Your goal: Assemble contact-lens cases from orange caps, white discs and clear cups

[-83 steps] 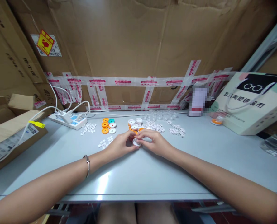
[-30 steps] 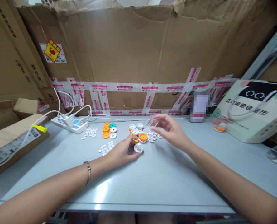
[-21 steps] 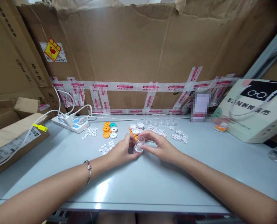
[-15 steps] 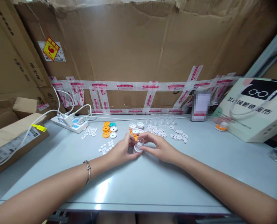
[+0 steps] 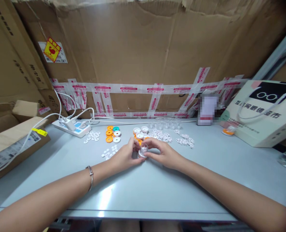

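Observation:
My left hand [image 5: 124, 157] and my right hand [image 5: 162, 152] meet at the middle of the grey table [image 5: 143, 187]. Between their fingertips sits a small clear plastic cup [image 5: 143, 149] on a white round cap. The left fingers grip the white cap from the left; the right thumb and fingers pinch the clear cup from the right. Just behind lie orange and white caps [image 5: 139, 134], and to the right a heap of small white rings [image 5: 162, 136]. A silver bracelet is on my left wrist.
Orange, teal and white discs [image 5: 112, 133] and small white buttons [image 5: 109, 151] lie left of my hands. A power strip [image 5: 70, 126] with cables stands at back left, cardboard boxes [image 5: 10, 143] at far left, a printed carton [image 5: 261, 111] at right, clear cups [image 5: 165, 122] along the taped cardboard wall.
My right hand reached back to the clear cups, brought one forward and set it onto the white cap held by my left hand. The left hand stayed in place.

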`<state>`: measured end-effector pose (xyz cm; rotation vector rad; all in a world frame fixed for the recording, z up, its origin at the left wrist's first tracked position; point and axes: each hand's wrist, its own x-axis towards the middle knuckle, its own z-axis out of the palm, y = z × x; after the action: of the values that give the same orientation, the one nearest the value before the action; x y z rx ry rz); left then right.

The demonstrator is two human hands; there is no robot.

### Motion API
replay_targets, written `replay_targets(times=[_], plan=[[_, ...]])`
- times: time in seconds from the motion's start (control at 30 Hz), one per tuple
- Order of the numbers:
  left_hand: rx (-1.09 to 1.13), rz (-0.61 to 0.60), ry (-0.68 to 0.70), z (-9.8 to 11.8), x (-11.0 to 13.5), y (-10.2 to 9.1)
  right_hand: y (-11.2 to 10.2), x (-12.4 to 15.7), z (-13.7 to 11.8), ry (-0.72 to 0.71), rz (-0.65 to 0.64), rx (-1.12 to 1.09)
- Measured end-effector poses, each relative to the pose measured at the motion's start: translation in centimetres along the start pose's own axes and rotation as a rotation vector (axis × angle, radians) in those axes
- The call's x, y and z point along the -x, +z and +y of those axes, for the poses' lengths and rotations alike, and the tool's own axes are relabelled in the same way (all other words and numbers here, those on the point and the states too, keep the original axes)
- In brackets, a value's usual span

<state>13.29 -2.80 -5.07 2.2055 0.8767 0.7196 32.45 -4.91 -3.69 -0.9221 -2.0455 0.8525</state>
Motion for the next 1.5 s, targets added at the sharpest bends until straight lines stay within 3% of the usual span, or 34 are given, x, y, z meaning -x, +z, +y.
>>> replay_targets(times=[0.5, 0.73, 0.97, 1.23, 1.5], plan=[[0.01, -0.003, 0.014, 0.0, 0.0, 0.0, 0.2, -0.1, 0.5, 0.03, 0.032, -0.015], [0.018, 0.005, 0.02, 0.0, -0.1, 0.0, 0.6, 0.1, 0.9, 0.063, 0.021, -0.12], [0.232, 0.076, 0.01, 0.8, -0.1, -0.2, 0.4, 0.0, 0.3, 0.118, 0.1, -0.348], [0.681, 0.079, -0.262, 2.0, -0.1, 0.1, -0.1, -0.1, -1.0, 0.154, 0.237, -0.451], [0.803, 0.087, -0.304, 2.6, 0.0, -0.1, -0.2, -0.3, -1.4, 0.217, 0.231, -0.55]])
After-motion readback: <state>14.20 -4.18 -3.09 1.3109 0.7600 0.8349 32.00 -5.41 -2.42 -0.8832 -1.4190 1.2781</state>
